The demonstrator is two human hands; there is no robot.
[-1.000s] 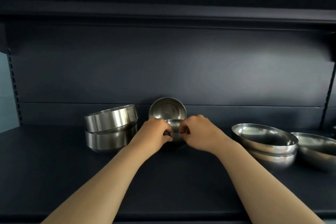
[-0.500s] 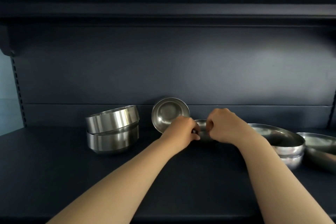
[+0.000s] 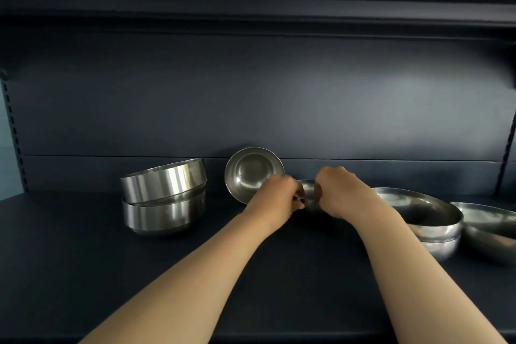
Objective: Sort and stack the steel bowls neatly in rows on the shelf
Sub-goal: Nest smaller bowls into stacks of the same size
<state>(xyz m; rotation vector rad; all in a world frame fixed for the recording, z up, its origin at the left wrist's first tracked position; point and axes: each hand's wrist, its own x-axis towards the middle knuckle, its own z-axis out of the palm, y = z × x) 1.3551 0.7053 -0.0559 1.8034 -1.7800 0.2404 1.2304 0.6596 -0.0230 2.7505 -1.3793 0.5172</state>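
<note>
We held the small bowl (image 3: 309,193) near the shelf's (image 3: 83,260) back edge, left hand (image 3: 279,195) and right hand (image 3: 339,193) curled on opposite rims, probably to guide it level toward a stack (image 3: 164,198).

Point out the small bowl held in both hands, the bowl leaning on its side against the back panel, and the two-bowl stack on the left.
small bowl (image 3: 309,189), head view, inner wall.
leaning bowl (image 3: 251,169), head view, inside bottom.
left stack (image 3: 164,212), head view, lower bowl's side.

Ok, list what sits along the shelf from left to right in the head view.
Stack of two straight-sided bowls → bowl tipped on its side → left hand → small bowl held by both hands → right hand → stack of wide bowls → wide bowl at the right edge.
</note>
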